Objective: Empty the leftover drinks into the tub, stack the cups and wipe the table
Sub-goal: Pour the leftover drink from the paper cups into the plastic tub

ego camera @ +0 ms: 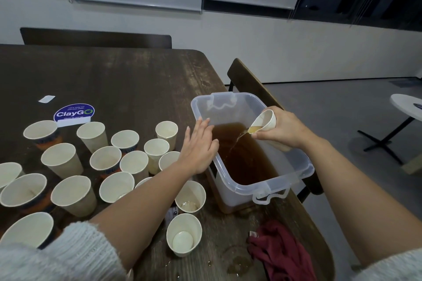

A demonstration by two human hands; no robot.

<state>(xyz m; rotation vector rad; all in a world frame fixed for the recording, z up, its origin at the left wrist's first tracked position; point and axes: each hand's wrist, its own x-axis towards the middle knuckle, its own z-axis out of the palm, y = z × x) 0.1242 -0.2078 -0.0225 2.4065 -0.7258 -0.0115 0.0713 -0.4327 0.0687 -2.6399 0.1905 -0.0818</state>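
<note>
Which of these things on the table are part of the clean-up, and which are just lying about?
Part of the job:
- clear tub of brown liquid
- tilted cup in the right hand, pouring
- left hand resting on the tub's rim
- paper cups standing on the table
- red cloth

Just lying about:
- ClayGo sticker
- white slip
- bench

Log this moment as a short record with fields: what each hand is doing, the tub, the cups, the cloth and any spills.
right hand: grips a tilted paper cup, pouring amber drink into the tub
left hand: fingers straight, resting on the tub's near-left rim
tub: clear plastic, partly filled with brown liquid, at the table's right edge
other cups: many upright on the table, unstacked
cloth: dark red, crumpled, in front of the tub
spills: drops beside the cloth
</note>
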